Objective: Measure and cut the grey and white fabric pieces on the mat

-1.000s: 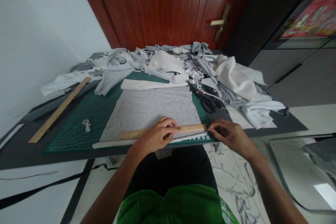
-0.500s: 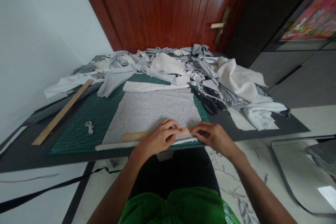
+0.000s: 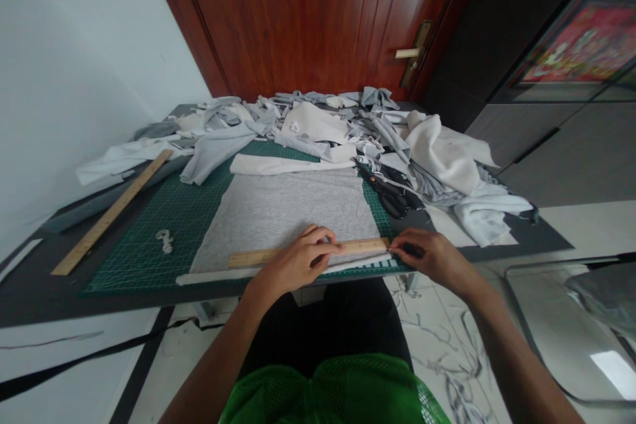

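Observation:
A short wooden ruler (image 3: pixel 362 246) lies across the near edge of a grey fabric piece (image 3: pixel 288 209) on a green cutting mat (image 3: pixel 163 212). My left hand (image 3: pixel 298 262) presses down on the ruler's middle with bent fingers. My right hand (image 3: pixel 432 257) is pinched shut at the ruler's right end, over a small dark thing I cannot make out. Just below the ruler, a white fabric strip (image 3: pixel 213 275) runs along the mat's front edge.
A long wooden ruler (image 3: pixel 112 212) lies slanted at the mat's left. Black scissors (image 3: pixel 392 195) rest right of the grey fabric. Heaped grey and white fabric scraps (image 3: pixel 348 126) cover the table's back and right. A small white scrap (image 3: pixel 163 238) sits on the mat.
My right hand slid left along the ruler towards my left hand, then returned to the ruler's right end. My left hand stayed on the ruler.

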Action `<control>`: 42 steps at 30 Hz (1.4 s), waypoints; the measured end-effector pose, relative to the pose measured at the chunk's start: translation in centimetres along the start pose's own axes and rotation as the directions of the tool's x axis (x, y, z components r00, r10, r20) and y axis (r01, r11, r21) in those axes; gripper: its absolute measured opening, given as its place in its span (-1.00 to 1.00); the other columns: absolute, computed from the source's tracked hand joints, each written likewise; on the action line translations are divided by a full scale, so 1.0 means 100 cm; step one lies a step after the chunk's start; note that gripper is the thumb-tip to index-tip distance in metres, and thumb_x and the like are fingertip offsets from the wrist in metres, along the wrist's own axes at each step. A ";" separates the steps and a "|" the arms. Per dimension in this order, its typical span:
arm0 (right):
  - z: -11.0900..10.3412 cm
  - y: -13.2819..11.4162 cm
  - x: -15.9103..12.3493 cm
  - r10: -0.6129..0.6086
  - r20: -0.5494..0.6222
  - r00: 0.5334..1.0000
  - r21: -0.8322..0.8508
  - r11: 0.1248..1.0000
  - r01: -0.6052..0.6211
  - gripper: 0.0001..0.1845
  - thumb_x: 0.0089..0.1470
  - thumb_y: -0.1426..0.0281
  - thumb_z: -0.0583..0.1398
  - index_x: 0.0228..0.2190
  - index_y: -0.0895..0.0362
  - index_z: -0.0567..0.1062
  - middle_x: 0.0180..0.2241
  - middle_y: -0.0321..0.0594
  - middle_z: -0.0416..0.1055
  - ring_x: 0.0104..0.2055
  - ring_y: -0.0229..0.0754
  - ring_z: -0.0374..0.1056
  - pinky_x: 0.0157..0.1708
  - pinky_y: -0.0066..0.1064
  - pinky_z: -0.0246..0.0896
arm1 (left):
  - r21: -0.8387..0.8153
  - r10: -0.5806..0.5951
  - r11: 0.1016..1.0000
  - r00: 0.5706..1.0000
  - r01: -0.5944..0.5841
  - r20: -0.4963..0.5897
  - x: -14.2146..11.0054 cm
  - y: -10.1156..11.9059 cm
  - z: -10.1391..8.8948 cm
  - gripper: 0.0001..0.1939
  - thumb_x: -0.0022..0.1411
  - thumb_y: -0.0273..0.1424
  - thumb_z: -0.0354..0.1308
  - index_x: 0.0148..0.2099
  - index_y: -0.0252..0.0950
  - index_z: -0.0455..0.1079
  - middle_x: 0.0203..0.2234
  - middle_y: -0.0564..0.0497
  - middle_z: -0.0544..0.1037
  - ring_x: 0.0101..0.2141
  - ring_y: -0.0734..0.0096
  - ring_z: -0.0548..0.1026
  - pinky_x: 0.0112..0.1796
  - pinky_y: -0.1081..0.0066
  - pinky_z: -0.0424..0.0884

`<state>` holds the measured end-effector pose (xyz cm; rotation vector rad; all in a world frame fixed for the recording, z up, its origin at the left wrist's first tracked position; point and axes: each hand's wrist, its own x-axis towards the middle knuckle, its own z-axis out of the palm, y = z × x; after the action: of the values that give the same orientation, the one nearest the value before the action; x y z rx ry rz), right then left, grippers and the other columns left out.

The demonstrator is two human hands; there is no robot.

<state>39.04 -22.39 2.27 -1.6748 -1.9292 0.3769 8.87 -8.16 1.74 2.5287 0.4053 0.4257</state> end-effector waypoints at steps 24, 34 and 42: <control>0.153 -0.205 0.269 -0.214 0.236 0.948 0.288 0.947 0.142 -0.47 0.31 0.19 0.07 -0.29 0.31 0.70 -0.62 -0.56 0.28 -0.54 -0.57 0.22 -0.43 -0.70 0.03 | 0.107 -0.234 0.958 0.940 0.267 -0.249 -0.031 -0.010 0.004 -0.78 0.31 -0.40 0.30 0.00 -0.29 0.50 0.01 -0.15 0.58 0.13 -0.02 0.45 0.18 -0.02 0.37; 0.177 -0.221 0.280 -0.131 0.294 0.947 0.170 0.982 0.083 -0.82 0.31 0.39 0.26 -0.11 0.22 0.58 -0.19 -0.26 0.58 -0.19 -0.15 0.53 -0.18 -0.33 0.47 | 0.099 -0.269 0.948 0.926 0.303 -0.263 -0.035 -0.010 0.005 -0.68 0.28 -0.48 0.29 0.09 -0.32 0.49 0.11 -0.22 0.57 0.18 -0.06 0.45 0.21 0.00 0.38; 0.048 -0.094 0.193 -0.034 -0.139 0.990 -0.022 0.999 0.031 -0.59 0.27 0.53 -0.01 -0.24 0.12 0.63 -0.24 -0.21 0.64 -0.12 -0.14 0.54 -0.04 -0.40 0.31 | 0.350 -0.223 0.896 0.958 0.273 -0.178 -0.026 0.001 -0.005 -0.84 0.40 -0.45 0.24 0.00 -0.24 0.44 -0.05 -0.02 0.57 0.01 0.18 0.51 0.02 0.20 0.46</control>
<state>27.25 -4.67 7.77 -1.6351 -1.8609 0.2224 6.35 -9.01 1.62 2.7647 0.9303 0.4546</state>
